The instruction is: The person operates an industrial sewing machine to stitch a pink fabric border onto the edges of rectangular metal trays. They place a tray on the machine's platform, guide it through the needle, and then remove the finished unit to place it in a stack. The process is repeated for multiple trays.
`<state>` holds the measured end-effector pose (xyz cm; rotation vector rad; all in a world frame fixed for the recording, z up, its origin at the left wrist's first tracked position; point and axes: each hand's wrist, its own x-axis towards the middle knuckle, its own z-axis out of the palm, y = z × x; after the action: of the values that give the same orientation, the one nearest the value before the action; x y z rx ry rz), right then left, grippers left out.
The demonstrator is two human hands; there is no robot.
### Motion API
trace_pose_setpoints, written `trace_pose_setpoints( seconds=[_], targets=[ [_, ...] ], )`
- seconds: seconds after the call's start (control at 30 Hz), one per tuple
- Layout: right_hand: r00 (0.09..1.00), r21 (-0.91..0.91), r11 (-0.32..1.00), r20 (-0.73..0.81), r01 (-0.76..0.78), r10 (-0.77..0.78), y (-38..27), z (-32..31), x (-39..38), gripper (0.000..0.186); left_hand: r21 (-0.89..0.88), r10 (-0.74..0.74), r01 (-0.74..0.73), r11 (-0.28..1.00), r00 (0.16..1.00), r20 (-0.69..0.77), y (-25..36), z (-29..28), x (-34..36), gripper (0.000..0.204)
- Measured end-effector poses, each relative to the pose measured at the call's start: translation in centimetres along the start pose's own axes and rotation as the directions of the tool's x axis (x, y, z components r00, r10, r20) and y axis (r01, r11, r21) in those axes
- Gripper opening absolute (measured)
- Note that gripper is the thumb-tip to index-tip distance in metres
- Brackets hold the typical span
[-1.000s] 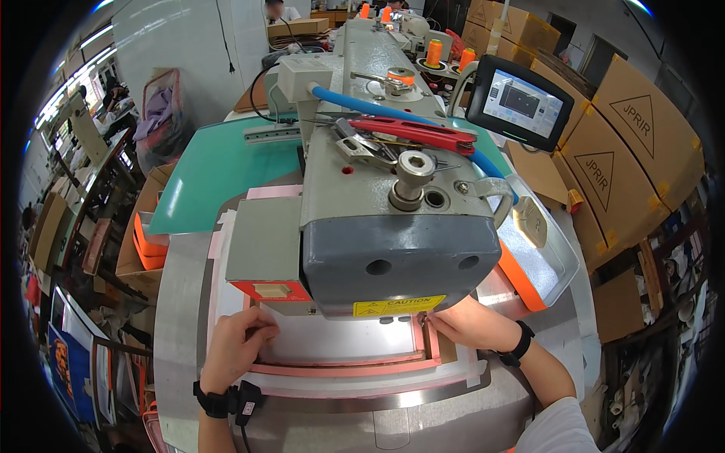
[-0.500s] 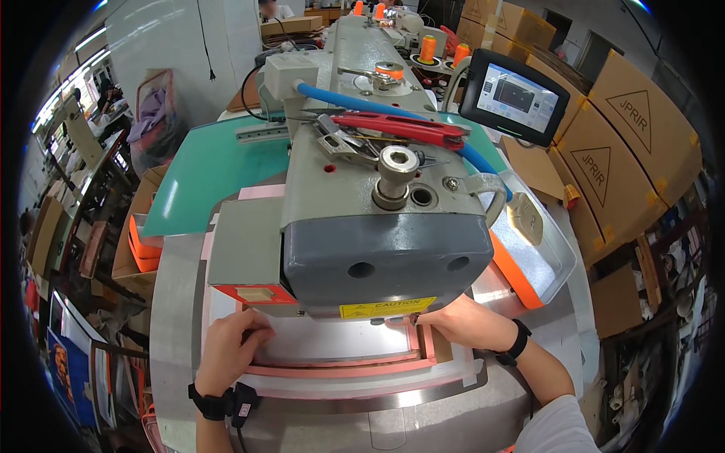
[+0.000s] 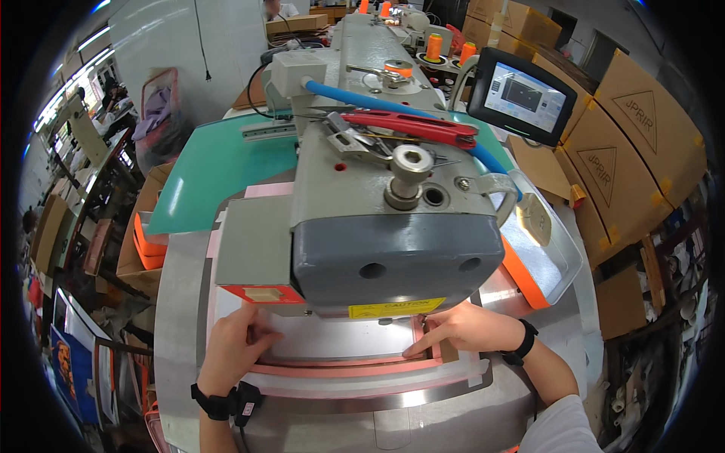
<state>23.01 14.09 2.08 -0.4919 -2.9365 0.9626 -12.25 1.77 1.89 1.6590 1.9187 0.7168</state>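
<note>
Under the sewing machine's grey head (image 3: 396, 253), a white sheet (image 3: 332, 340) lies inside a pink-edged frame (image 3: 340, 364) on the steel bed (image 3: 340, 430). My left hand (image 3: 238, 343) is at the sheet's left edge, thumb reaching over the white surface, other fingers bent and apart from it, partly shadowed. My right hand (image 3: 472, 328) is at the right corner, index finger stretched down onto the pink border, the other fingertips partly hidden beside a small dark piece.
Red-handled tool (image 3: 408, 127) and metal parts lie atop the machine. Around it are a touchscreen (image 3: 521, 97), metal tray (image 3: 536, 249), green board (image 3: 204, 174) and stacked cartons (image 3: 627, 151). A co-worker (image 3: 283, 11) is in the background, beside cardboard.
My right index finger has moved down and left from beside the small dark piece to the lower pink border. My left thumb has shifted slightly at the sheet's edge.
</note>
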Motion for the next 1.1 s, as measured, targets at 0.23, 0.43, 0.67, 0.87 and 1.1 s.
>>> trace_pose_setpoints(
  seconds=[0.23,0.43,0.67,0.87,1.1],
  targets=[
    [0.998,0.016,0.999,0.029,-0.049,0.049,0.0,0.1,-0.1,0.058,0.107,0.05,-0.049,0.993,0.999,-0.005,0.4,-1.1,-0.1,0.057],
    [0.994,0.04,0.995,0.074,-0.089,0.086,-0.4,-0.5,0.1,0.06,0.071,0.068,-0.07,0.995,0.997,0.033,0.1,-1.3,-0.3,0.057],
    [0.993,0.034,0.994,0.059,-0.101,0.099,-0.6,-0.4,0.2,0.06,0.049,0.072,-0.071,0.996,0.997,-0.012,-0.1,-1.0,-0.1,0.055],
    [0.994,0.087,0.992,0.064,-0.09,0.085,-0.2,-0.2,0.2,0.06,0.049,0.083,-0.082,0.995,0.996,-0.033,0.0,-0.7,0.0,0.053],
    [0.996,0.086,0.993,0.053,-0.082,0.078,-0.1,-0.1,0.1,0.059,0.044,0.072,-0.071,0.996,0.997,-0.024,-0.1,-0.8,0.0,0.053]
  ],
)
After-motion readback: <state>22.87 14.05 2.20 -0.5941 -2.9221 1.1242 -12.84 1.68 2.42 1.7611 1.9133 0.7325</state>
